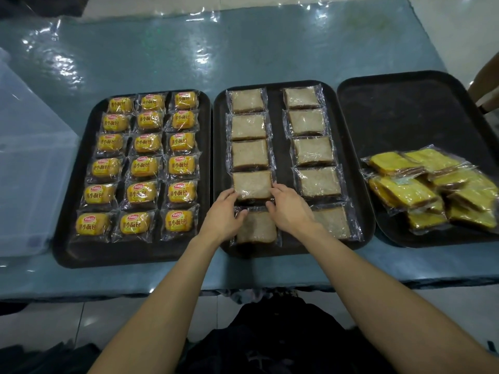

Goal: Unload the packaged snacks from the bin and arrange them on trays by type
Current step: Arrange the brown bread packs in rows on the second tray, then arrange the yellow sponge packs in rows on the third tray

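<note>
Head view: fingers of left hand [226, 210] and right hand [290, 210] pinch the near corners of a pack [252, 184], fourth in the left column of the middle tray [278, 117]. A bare strip lies beside it, and the right tray [405, 109] is bare toward its far edge.

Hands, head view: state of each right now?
Left hand: fingers pinch the left edge of the brown cake pack on the middle tray.
Right hand: fingers pinch the same pack's right edge.
</note>
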Tool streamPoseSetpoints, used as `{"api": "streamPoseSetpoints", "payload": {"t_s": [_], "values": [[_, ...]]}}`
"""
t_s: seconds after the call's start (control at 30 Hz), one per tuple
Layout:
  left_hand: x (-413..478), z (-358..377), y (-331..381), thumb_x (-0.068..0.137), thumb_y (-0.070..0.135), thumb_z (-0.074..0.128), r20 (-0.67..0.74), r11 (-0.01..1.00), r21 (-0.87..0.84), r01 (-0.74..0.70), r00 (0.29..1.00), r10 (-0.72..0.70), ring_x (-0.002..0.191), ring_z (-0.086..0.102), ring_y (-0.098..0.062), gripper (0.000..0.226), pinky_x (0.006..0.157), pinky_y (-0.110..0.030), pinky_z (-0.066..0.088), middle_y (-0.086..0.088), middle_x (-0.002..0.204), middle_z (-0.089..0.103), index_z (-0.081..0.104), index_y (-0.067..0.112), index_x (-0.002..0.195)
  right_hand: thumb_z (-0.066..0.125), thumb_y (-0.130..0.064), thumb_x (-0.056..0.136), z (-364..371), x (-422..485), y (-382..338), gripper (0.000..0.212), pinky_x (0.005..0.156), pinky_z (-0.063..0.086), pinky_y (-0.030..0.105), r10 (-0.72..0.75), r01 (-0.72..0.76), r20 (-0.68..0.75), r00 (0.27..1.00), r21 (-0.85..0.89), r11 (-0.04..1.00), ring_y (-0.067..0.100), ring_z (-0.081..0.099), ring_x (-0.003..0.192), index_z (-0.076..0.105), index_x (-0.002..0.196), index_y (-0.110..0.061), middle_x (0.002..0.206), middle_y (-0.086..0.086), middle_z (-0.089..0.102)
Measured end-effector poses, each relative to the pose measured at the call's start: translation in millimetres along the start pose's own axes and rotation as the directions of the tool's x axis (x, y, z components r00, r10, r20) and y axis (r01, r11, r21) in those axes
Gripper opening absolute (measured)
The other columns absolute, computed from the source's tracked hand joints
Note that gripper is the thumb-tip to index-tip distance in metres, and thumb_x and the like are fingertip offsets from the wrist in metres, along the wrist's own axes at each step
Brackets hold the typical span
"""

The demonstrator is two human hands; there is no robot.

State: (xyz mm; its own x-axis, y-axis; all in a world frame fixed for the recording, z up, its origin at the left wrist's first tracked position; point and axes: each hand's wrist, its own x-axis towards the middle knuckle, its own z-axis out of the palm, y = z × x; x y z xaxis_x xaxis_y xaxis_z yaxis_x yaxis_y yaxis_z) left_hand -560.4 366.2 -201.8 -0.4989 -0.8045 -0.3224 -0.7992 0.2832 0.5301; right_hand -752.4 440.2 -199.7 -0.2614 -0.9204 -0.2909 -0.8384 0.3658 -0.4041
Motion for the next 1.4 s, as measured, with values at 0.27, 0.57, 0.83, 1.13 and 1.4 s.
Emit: {"api": "streamPoseSetpoints", "payload": {"t_s": [0.27,0.57,0.83,1.13,1.4], "values": [[0,-4,-2,0.103,0.036,0.072,0.056,1.0,-0.004,-0.03,0.998,0.03,0.157,0.041,-0.018,0.068,0.13,-0.04,0.034,0.001,0.175,0.034,0.046,0.02,0.164,0.058,-0.034,0.108,-5,-7,-6,0.034,0.091,0.058,0.045,0.045,-0.046,-0.013,0.999,-0.078,0.996,0.033,0.067,0.111,0.07,0.123,-0.006,0.121,0.01,0.064],[8,-36,29,0.105,0.032,0.067,-0.059,0.958,0.239,-0.161,0.982,0.18,0.118,0.066,-0.019,0.041,0.098,-0.039,0.059,0.001,0.141,0.062,0.063,0.021,0.145,0.058,-0.032,0.107,-67,-23,17,0.023,0.084,0.06,0.043,0.013,-0.017,-0.024,1.0,-0.192,0.981,0.027,0.068,0.099,0.071,0.119,-0.015,0.111,0.006,0.07],[46,-26,132,0.106,0.033,0.059,0.016,0.824,0.476,-0.306,0.94,0.34,0.109,0.069,-0.026,0.03,0.089,-0.045,0.06,-0.003,0.122,0.07,0.067,0.02,0.132,0.057,-0.031,0.103,-146,-31,102,0.027,0.089,0.058,0.043,0.102,-0.131,-0.112,0.988,-0.284,0.95,0.036,0.07,0.111,0.072,0.117,-0.014,0.12,0.013,0.074],[111,51,251,0.105,0.04,0.059,0.102,0.822,0.486,-0.297,0.953,0.284,0.111,0.07,-0.034,0.031,0.09,-0.046,0.059,-0.006,0.119,0.07,0.07,0.021,0.126,0.06,-0.026,0.101,-212,-8,267,0.025,0.088,0.057,0.047,0.18,-0.225,-0.205,0.962,-0.223,0.948,0.039,0.066,0.113,0.072,0.116,-0.01,0.115,0.012,0.068],[136,107,342,0.109,0.041,0.06,0.219,0.93,0.25,-0.269,0.951,0.217,0.13,0.064,-0.026,0.042,0.106,-0.038,0.05,-0.001,0.143,0.066,0.063,0.027,0.148,0.068,-0.056,0.099,-229,27,366,0.059,0.097,0.057,0.048,0.383,-0.372,0.069,0.921,-0.13,0.919,0.037,0.064,0.122,0.056,0.135,-0.011,0.13,0.015,0.067]]}}
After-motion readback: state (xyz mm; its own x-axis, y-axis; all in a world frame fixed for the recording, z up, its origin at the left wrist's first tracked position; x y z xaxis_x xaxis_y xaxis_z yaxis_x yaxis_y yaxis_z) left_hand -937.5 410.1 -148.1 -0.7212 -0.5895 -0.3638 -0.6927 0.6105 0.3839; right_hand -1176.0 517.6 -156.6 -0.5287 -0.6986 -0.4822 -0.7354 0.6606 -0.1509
